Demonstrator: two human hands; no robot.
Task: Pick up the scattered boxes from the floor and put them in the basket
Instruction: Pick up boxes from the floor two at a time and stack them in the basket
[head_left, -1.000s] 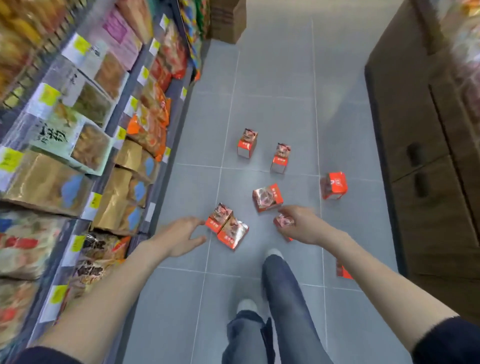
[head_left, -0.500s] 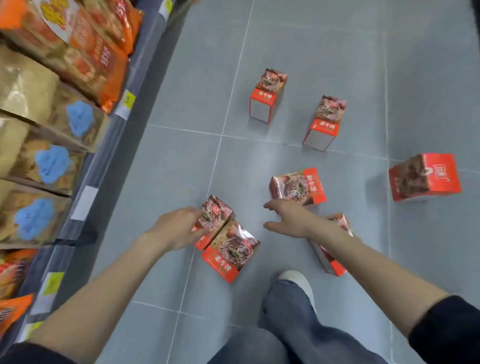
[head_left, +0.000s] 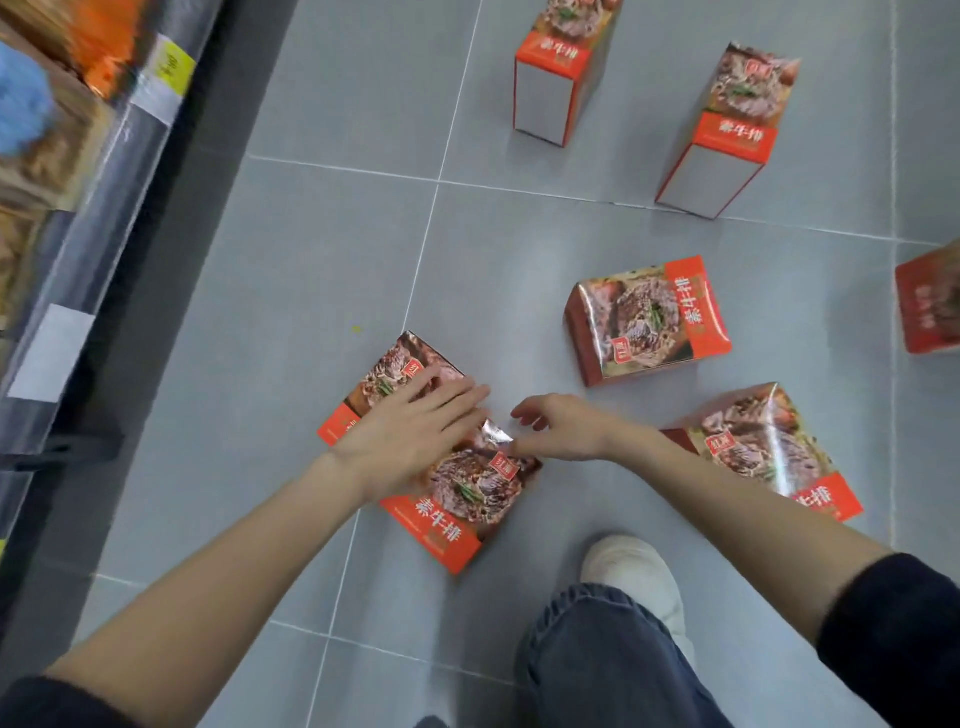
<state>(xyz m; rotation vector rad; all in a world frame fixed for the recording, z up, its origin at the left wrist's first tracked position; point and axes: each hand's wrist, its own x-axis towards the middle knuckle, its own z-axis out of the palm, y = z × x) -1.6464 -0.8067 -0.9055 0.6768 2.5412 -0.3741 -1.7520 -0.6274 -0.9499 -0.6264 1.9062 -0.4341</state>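
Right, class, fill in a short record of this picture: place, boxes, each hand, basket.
Place: grey tiled floor beside a stocked shop shelf
Boxes: seven red cardboard boxes in view, one cut off at the right edge
Upright: the two farthest boxes
Left hand: fingers straight, resting on two touching boxes
Right hand: loosely curled, holding nothing
Basket: not in view
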